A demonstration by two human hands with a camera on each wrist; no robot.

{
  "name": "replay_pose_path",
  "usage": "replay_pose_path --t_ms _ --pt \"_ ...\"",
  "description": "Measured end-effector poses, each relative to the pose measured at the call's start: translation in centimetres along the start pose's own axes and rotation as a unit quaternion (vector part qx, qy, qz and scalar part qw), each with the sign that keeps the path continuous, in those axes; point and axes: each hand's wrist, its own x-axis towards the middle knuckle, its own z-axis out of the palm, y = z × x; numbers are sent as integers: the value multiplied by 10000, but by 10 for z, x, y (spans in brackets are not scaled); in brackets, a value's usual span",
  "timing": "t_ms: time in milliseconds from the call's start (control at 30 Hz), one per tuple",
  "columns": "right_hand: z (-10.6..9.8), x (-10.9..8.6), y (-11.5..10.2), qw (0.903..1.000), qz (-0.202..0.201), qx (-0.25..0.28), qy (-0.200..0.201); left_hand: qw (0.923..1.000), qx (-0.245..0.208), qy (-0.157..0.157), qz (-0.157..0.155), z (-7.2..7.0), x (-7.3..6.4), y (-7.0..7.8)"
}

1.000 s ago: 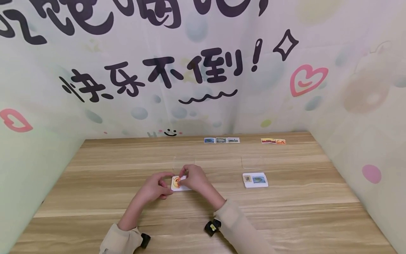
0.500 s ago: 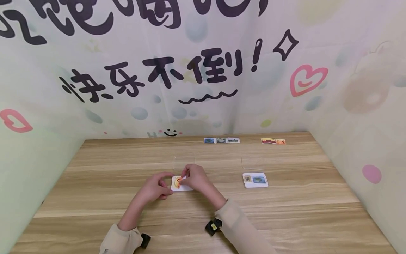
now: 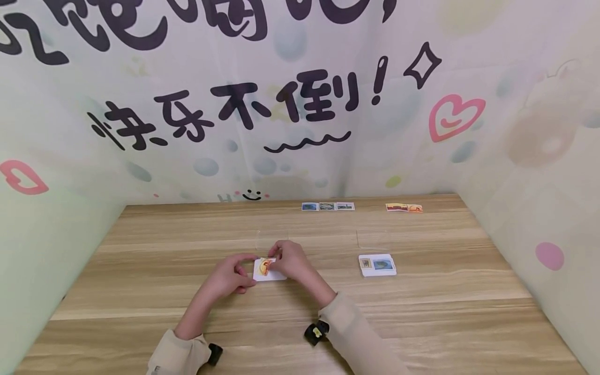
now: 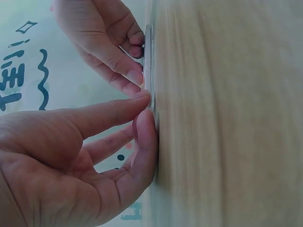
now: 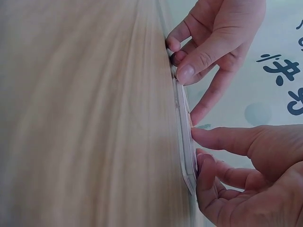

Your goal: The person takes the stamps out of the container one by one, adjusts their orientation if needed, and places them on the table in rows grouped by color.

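A thin clear case with a white top (image 3: pixel 262 276) lies flat on the table, and its edge shows in both wrist views. My left hand (image 3: pixel 227 276) steadies its left end, with thumb and index finger at the two left corners. An orange-and-yellow postage stamp (image 3: pixel 264 266) sits tilted over the left part of the white surface. From the right, my right hand (image 3: pixel 291 260) pinches the stamp's right side, partly covering it and the case. In the right wrist view, the right thumb is at the case's top face (image 5: pixel 186 142); the stamp is mostly hidden there.
Right of the hands lies a similar white case (image 3: pixel 377 273) bearing two stamps. Behind the cases are two clear lids (image 3: pixel 372 239), hard to see. Along the back edge lie a row of three stamps (image 3: pixel 327 207) and a red-and-orange pair (image 3: pixel 397 208).
The orange stamp has shifted slightly right and turned to a tilt on the white case. My right hand has moved a little right with it. The left hand stays put.
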Motion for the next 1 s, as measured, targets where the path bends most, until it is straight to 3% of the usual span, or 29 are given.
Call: replay_pose_path --t_ms 467,1000 --pt "-3 0 1 10000 -5 -13 -82 10000 -38 -49 -15 -1 0 2" --pt "-2 -2 1 9999 -56 -40 99 10000 2 -4 48 0 -2 2"
